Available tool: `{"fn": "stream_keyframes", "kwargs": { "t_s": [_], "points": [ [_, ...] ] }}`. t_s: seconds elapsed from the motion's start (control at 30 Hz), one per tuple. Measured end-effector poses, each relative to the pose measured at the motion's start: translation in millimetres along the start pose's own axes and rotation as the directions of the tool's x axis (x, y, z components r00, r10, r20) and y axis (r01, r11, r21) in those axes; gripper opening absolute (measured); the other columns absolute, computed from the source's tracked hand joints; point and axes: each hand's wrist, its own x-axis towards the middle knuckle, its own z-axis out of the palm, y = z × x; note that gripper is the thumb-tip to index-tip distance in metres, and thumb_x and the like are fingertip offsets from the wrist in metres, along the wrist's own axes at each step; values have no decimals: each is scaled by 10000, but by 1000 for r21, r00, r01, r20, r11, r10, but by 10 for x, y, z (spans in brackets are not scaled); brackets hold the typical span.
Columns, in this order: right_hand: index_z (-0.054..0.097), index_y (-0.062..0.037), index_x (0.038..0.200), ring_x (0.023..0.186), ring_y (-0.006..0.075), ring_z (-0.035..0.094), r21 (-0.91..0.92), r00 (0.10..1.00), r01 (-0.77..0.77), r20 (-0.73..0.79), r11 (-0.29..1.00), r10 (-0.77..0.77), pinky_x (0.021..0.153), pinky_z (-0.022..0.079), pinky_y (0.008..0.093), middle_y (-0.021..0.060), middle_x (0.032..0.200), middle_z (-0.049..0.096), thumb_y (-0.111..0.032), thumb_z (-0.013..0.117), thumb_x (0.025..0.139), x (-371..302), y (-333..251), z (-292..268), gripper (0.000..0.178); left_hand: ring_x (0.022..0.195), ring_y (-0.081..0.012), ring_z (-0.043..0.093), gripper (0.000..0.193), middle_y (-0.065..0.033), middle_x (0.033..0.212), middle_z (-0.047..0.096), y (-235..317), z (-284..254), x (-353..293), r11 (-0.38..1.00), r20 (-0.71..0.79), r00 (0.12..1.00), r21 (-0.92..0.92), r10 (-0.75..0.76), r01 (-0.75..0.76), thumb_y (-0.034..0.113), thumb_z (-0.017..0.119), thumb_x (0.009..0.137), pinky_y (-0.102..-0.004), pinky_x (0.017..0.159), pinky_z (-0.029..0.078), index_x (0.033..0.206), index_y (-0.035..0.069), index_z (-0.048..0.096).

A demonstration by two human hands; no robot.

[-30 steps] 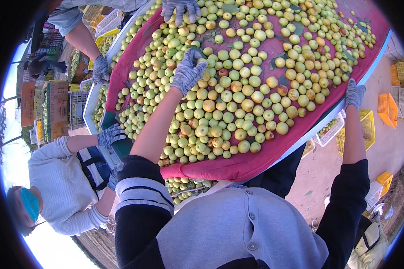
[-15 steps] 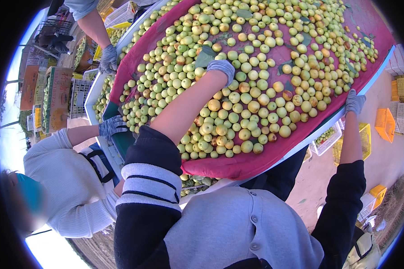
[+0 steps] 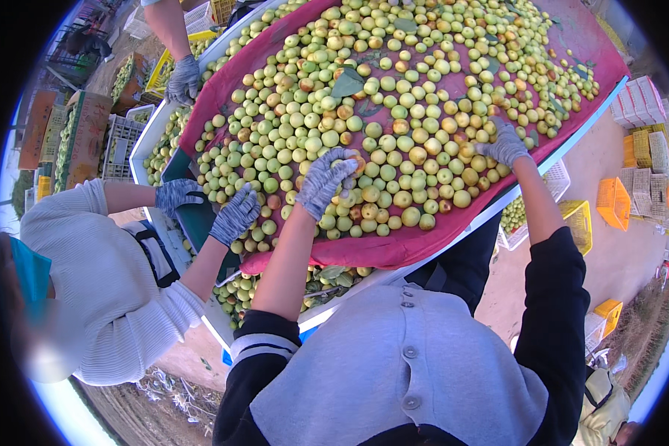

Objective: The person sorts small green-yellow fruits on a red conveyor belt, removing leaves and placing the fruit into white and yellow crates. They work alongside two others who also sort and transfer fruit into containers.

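Small round green-yellow fruit [image 3: 386, 172], much like jujubes, some with brown patches, lie spread on a red cloth [image 3: 383, 256] lining a sloping table. My left hand [image 3: 324, 182], in a grey striped glove, curls its fingers around a brownish jujube [image 3: 359, 160] at the near middle of the pile. My right hand [image 3: 507, 144], gloved alike, is over the fruit near the right edge, fingers bent and apart. Whether its fingertips touch a fruit is hard to make out. Loose green leaves [image 3: 347, 83] lie among the jujubes.
A co-worker's gloved hands [image 3: 236, 214] are at the table's left end, by a green board [image 3: 177, 165]. Another person's gloved hand [image 3: 183, 80] rests at the far-left rim. Orange [image 3: 613, 203], yellow [image 3: 577, 226] and white crates [image 3: 638, 102] stand on the ground at right.
My left hand has drawn back toward me from mid-pile. My right hand has left the table's right rim and moved in over the fruit. The co-worker's second hand has come onto the pile.
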Motion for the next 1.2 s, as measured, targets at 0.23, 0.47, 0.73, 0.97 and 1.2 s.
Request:
{"fn": "stream_keyframes", "kwargs": {
  "t_s": [0.23, 0.47, 0.73, 0.97, 1.2],
  "points": [
    [371, -94, 1426, 1241, 379, 506, 267, 988, 87, 103, 960, -119, 1025, 444, 452, 243, 1351, 480, -567, 775, 689, -653, -1196, 415, 964, 1143, -268, 540, 417, -117, 1257, 528, -683, -21, -1030, 137, 244, 959, -965, 143, 225, 301, 629, 891, -276, 644, 548, 1262, 121, 558],
    [381, -130, 1438, 1148, 376, 552, 114, 875, 389, 264, 914, -406, 992, 462, 444, 216, 1241, 516, -583, 669, 795, -925, -2339, 609, 838, 1266, -289, 470, 374, -88, 1356, 499, -894, -1, -1173, 73, 190, 973, -981, 133, 182, 406, 590, 918, -368, 773, 548, 1200, 160, 606],
    [416, -135, 1418, 1286, 294, 467, -31, 883, 339, -336, 940, -329, 1026, 435, 425, 145, 1345, 514, -302, 654, 875, 809, -2850, 207, 616, 1237, -295, 504, 385, -92, 1386, 489, -1013, 20, -1196, 224, 108, 977, -972, 184, 65, 494, 570, 920, -359, 712, 533, 1105, 157, 589],
    [651, -199, 1167, 1140, 251, 560, -40, 926, 296, -235, 955, -296, 955, 455, 400, 54, 1104, 661, -280, 682, 845, 1058, -2883, 467, 333, 1167, -286, 496, 410, -99, 1304, 498, -983, 52, -1187, 290, 38, 982, -957, 187, -18, 532, 572, 913, -326, 625, 529, 964, 125, 557],
    [725, -128, 1006, 926, 254, 651, 585, 908, 418, -302, 695, -292, 841, 511, 332, 69, 976, 702, -144, 689, 840, 590, -2490, 605, 171, 1098, -248, 472, 429, -78, 1164, 517, -999, 67, -1176, 254, 11, 990, -967, 137, -25, 514, 608, 898, -267, 557, 506, 781, 116, 498]
  ]
}}
